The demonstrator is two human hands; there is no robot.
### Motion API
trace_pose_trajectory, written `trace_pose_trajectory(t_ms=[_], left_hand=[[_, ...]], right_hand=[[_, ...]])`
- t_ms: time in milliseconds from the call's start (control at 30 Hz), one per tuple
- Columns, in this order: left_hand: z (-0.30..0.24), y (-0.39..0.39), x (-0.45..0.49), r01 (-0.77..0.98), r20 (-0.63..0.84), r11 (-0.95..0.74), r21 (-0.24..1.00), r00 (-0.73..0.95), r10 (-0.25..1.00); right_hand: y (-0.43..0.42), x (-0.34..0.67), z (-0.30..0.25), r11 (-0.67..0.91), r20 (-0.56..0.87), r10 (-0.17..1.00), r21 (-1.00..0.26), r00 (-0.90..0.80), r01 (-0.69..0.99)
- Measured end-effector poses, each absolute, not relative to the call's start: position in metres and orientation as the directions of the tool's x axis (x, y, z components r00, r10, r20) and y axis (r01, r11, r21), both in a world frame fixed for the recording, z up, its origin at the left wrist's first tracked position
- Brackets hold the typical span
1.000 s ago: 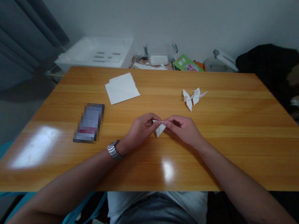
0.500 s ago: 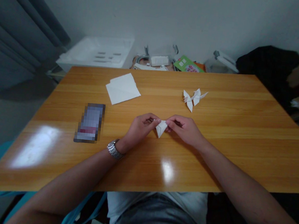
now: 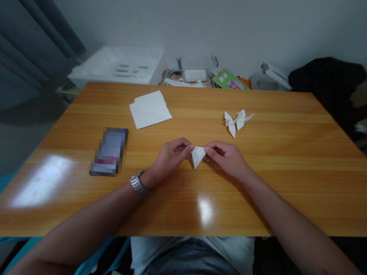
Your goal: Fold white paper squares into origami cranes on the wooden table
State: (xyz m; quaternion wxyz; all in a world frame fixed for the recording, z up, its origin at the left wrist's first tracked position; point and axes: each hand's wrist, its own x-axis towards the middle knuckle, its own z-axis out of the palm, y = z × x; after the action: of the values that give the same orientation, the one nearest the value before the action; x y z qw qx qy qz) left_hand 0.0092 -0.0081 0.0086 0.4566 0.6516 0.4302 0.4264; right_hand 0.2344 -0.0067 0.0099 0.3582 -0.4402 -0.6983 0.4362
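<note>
Both my left hand [image 3: 170, 158] and my right hand [image 3: 224, 159] pinch the top corners of a small folded white paper triangle [image 3: 197, 155], its point hanging toward the table. The paper sits just above the wooden table [image 3: 255, 196], and I cannot tell whether it touches. A steel wristwatch [image 3: 140, 184] circles my left wrist. Beyond my right hand, two white origami cranes [image 3: 235, 121] stand close together. Further left lies a loose sheet of white paper [image 3: 150, 109].
A phone with a pixelated screen [image 3: 109, 151] lies left of my left hand. Behind the table's far edge are a white plastic tray [image 3: 117, 64], a green booklet [image 3: 229, 79] and a black cloth heap [image 3: 327, 78]. A grey curtain [image 3: 21, 31] hangs at left.
The paper has spread from a narrow fold into a wider triangle, and my hands have drawn slightly apart. The cranes, loose sheet and phone have not moved on the table.
</note>
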Motion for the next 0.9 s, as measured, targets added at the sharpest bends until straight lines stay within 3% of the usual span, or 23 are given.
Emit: trace_pose_trajectory(t_ms=[300, 600, 733, 900], left_hand=[[0.003, -0.005, 0.011, 0.099, 0.085, -0.109, 0.989, 0.222, 0.971], [-0.001, -0.005, 0.011, 0.22, 0.096, -0.159, 0.962, 0.271, 0.958], [0.0, -0.005, 0.009, 0.375, 0.2, -0.289, 0.881, 0.26, 0.945], [0.005, -0.006, 0.005, 0.595, 0.341, -0.501, 0.629, 0.368, 0.865]], right_hand=[[-0.006, 0.234, 0.009, 0.481, 0.347, 0.86, -0.796, -0.374, 0.367], [-0.004, 0.237, 0.009, 0.487, 0.333, 0.861, -0.758, -0.385, 0.434], [0.0, 0.239, 0.006, 0.472, 0.322, 0.873, -0.748, -0.366, 0.467], [0.004, 0.243, 0.002, 0.443, 0.296, 0.893, -0.712, -0.34, 0.545]])
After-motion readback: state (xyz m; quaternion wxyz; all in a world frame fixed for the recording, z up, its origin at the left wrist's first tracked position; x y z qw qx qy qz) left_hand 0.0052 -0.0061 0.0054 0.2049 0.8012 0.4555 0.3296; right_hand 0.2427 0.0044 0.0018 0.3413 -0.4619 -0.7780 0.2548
